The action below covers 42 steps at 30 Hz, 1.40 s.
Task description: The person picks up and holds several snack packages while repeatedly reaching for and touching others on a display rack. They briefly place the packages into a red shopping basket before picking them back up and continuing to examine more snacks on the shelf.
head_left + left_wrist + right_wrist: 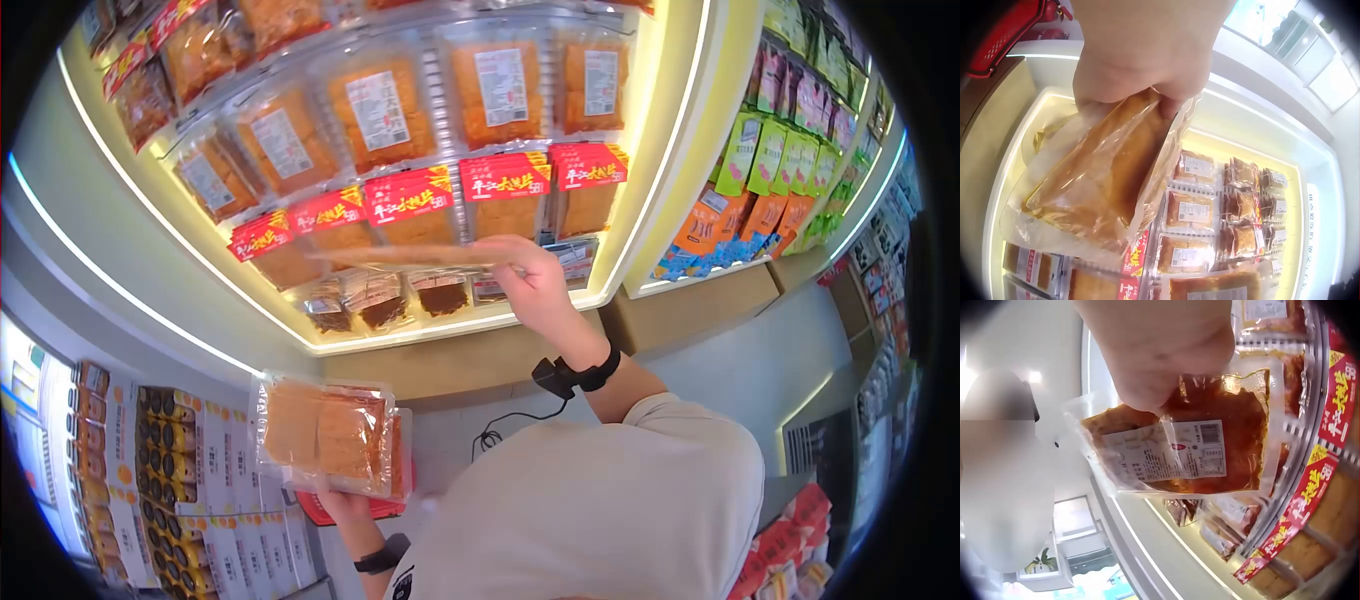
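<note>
My left hand [345,503] grips a stack of clear vacuum packs [325,432] with flat orange-brown food, low at the left of the head view. In the left wrist view that hand [1141,59] pinches the packs [1079,187] by one end. My right hand [530,280] holds one flat pack [410,257], seen nearly edge-on before the lower shelf rows. The right wrist view shows the hand [1166,353] gripping the top edge of this pack [1244,437], whose white printed label [1163,453] faces the camera. The fingertips are partly hidden there.
Similar packs [375,115] hang in rows on the lit display, with red price cards [410,195] below. Small dark packs [440,295] line its bottom. Green and orange bags [742,155] hang at the right. Stacked cartons [225,450] stand at the left; a red basket [1007,37] shows behind.
</note>
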{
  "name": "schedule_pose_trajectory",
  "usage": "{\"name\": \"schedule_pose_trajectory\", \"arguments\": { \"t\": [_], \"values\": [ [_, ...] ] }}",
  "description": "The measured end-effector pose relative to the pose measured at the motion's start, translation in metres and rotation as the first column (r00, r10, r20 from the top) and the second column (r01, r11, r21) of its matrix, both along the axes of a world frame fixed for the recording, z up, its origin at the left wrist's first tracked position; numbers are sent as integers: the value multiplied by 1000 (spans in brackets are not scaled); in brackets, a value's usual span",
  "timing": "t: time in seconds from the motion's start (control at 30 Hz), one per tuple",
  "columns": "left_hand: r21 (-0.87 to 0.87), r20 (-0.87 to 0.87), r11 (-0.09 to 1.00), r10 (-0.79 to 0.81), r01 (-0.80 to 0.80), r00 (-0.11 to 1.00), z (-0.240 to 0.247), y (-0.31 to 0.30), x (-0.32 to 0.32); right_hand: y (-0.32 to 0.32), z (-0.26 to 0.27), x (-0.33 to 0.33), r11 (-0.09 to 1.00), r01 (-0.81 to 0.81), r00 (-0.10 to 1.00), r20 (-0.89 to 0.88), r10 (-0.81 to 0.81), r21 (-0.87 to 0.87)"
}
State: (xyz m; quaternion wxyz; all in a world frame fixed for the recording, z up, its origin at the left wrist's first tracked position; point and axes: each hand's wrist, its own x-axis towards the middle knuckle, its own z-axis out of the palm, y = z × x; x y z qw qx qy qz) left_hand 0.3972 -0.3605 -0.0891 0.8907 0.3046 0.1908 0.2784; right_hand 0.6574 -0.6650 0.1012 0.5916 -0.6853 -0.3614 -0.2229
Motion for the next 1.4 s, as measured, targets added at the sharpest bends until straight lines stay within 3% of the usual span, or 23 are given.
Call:
{"name": "schedule_pose_trajectory", "arguments": {
  "t": [0.07,0.13,0.17,0.2,0.23,0.27,0.3,0.37,0.43,0.53,0.6,0.67,0.87,0.9,0.93,0.97,1.0,1.03,1.07,1.1,1.13,1.2,1.4],
  "values": [
    [-73,-66,996,40,-45,997,-2,-23,24,-69,-6,31,995,56,991,118,-65,76],
    [24,-52,1000,-11,12,999,6,-51,50,-124,-8,65,985,102,964,231,-133,140],
    [101,-54,994,-45,51,998,8,-64,59,-148,-9,81,861,-272,962,142,233,430],
    [115,-63,990,-73,79,995,9,-75,67,-171,-12,91,518,-514,805,177,566,684],
    [136,-58,987,-75,82,996,9,-82,75,-188,-13,98,522,-489,826,178,535,699],
    [157,-49,984,-82,89,995,12,-90,87,-199,-11,106,242,-685,509,213,834,687],
    [174,-58,976,-120,129,991,16,-96,100,-208,-11,109,-96,-746,92,244,965,659],
    [34,-77,992,-117,120,990,23,-109,114,-216,-13,111,-90,-727,90,225,970,681],
    [46,-83,988,-143,147,986,17,-110,127,-226,-10,127,-278,-853,-260,103,960,442],
    [138,-90,980,-132,143,987,13,-111,138,-235,-5,120,-355,-850,-355,75,932,390],
    [231,-94,963,-122,141,988,22,-118,140,-241,-4,113,-327,-864,-330,59,942,383],
    [557,-172,817,-61,148,983,31,-131,137,-244,-8,109,-304,-874,-317,30,948,380],
    [438,-138,878,-149,195,979,63,-144,128,-242,-23,122,-421,-812,-440,51,897,405],
    [436,-130,884,-127,172,983,60,-143,125,-245,-16,126,-320,-824,-372,-21,928,467],
    [644,-178,729,-151,231,972,57,-143,122,-247,-13,128,-215,-828,-309,-103,945,517],
    [802,-235,526,-157,283,959,58,-147,119,-252,-18,128,-234,-827,-336,-115,935,511],
    [799,-221,544,-132,257,966,60,-151,115,-262,-26,128,359,-708,264,-243,933,608],
    [781,-218,570,-137,257,966,61,-161,107,-264,-26,131,767,-252,726,-408,553,591],
    [762,-215,594,-147,260,965,56,-166,90,-253,-7,133,906,109,904,-421,81,409],
    [741,-215,615,-162,269,963,55,-172,79,-243,11,134,828,500,851,-322,-415,253],
    [720,-217,634,-180,282,959,55,-179,70,-243,18,144,837,489,858,-312,-409,246],
    [679,-217,666,-222,310,951,54,-196,53,-245,37,173,593,805,582,-162,-797,-24],
    [581,-216,716,-322,387,922,103,-247,82,-236,77,216,545,833,534,-123,-837,-93]
  ]
}}
